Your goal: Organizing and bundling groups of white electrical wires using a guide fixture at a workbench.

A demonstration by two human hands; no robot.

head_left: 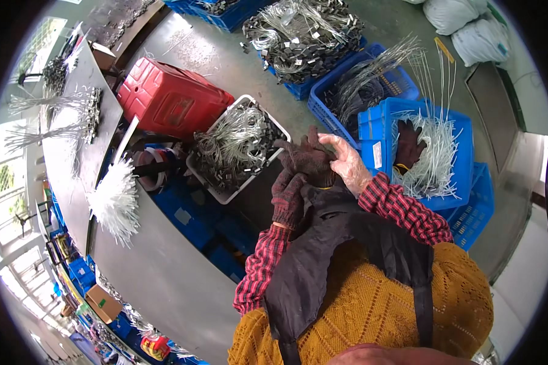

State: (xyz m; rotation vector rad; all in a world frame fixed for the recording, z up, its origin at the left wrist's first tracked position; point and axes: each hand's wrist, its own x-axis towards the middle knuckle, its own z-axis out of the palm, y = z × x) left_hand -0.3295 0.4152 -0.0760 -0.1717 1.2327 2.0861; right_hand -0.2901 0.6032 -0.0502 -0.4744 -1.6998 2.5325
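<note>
A grey table [164,267] curves along my left. To my right, a blue crate [372,125] holds white strands [441,155], a dark glove [410,145] lying on them. A red bin [170,100] stands beside the table, and next to it a white basket [226,199] is heaped with pale wires [234,137]. My gloved left hand [291,193] is closed on a loose brown glove [310,159] ahead of me. My bare right hand [349,163] meets its right side, fingers bent; I cannot tell whether they pinch it.
</note>
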